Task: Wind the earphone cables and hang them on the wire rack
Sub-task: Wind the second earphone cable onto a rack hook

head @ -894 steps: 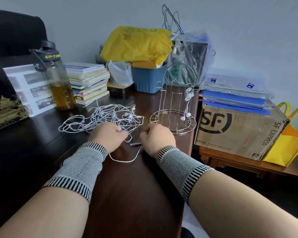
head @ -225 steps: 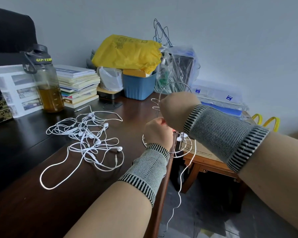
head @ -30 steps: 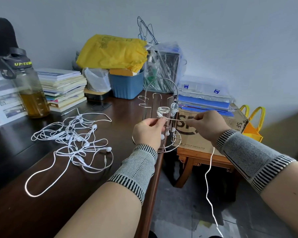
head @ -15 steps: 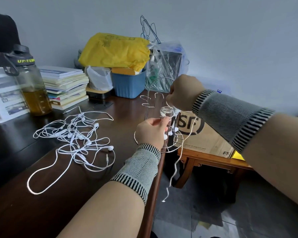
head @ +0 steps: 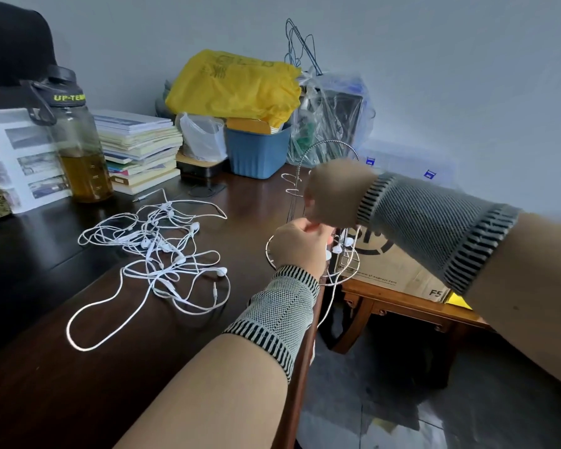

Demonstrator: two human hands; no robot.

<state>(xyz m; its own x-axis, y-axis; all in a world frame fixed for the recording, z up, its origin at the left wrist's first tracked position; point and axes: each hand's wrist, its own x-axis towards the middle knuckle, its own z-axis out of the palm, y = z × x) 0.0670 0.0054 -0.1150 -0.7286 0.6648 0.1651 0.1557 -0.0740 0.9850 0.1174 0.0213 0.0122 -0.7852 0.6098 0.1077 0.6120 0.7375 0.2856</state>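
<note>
At wire rack (head: 324, 150): left hand (head: 300, 246) grip pinches earphone cable (head: 329, 299); right hand (head: 336, 192) grip unclear.

A tangled heap of white earphone cables (head: 157, 254) sprawls at centre left of the frame, one long loop trailing toward the lower left. The silver wire rack (head: 324, 150) stands upright at centre, arched top visible, with white earbuds (head: 339, 247) dangling above its ring base.

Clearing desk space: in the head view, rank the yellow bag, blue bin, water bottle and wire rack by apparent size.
1. yellow bag
2. water bottle and wire rack: unsure, hands hide much of the rack
3. blue bin, though partly hidden under the bag
</note>
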